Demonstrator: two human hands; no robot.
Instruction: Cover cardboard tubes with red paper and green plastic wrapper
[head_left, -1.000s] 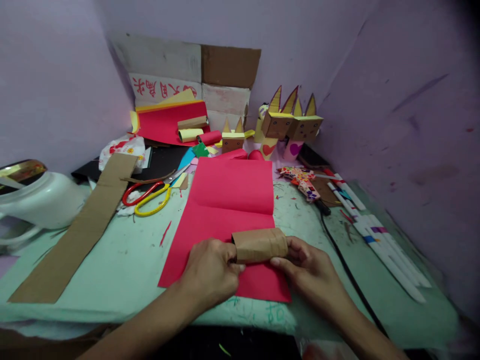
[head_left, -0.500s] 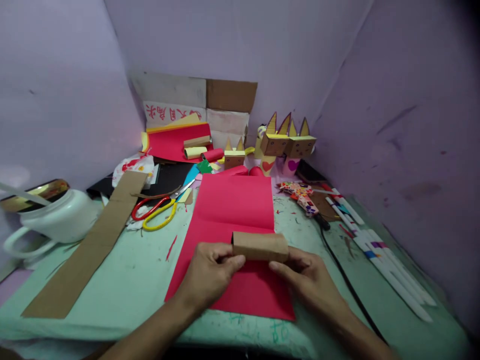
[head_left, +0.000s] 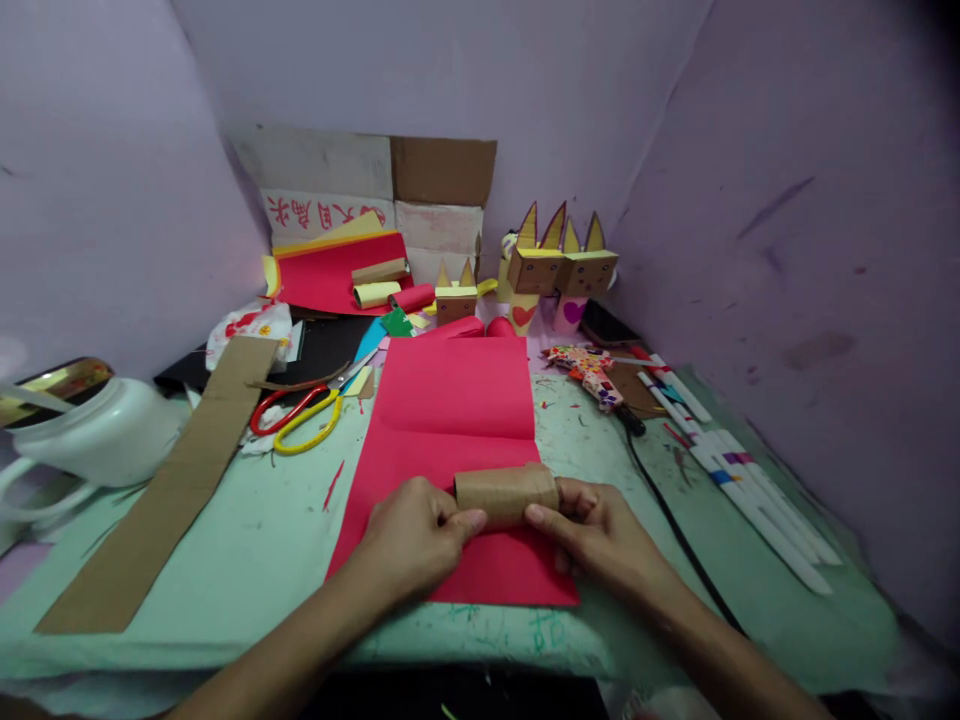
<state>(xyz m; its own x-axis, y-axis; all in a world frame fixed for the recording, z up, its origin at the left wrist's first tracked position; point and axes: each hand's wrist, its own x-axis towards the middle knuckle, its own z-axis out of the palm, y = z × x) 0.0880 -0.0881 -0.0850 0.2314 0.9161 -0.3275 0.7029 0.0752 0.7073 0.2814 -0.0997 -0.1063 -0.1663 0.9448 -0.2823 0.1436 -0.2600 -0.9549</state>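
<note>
A brown cardboard tube (head_left: 506, 493) lies crosswise above a creased sheet of red paper (head_left: 457, 390). My left hand (head_left: 420, 530) grips the tube's left end, thumb along its lower front. At the other end my right hand (head_left: 600, 520) pinches it, with the thumb on the near side and fingers at the opening. Whether the tube touches the paper beneath I cannot tell. To the left of the sheet are scissors (head_left: 307, 415) with one red and one yellow handle, their blades pointing away.
A long cardboard strip (head_left: 161, 490) and a white pot (head_left: 112, 430) are on the left. At the right lie a flower-patterned glue gun (head_left: 592, 375) with a black cord (head_left: 675, 530) and several white markers (head_left: 757, 500). Cardboard animal figures (head_left: 562, 270) stand behind.
The view has shifted slightly, so the table appears a little further left and up. Both hands still hold the tube, which has turned somewhat between the fingers.
</note>
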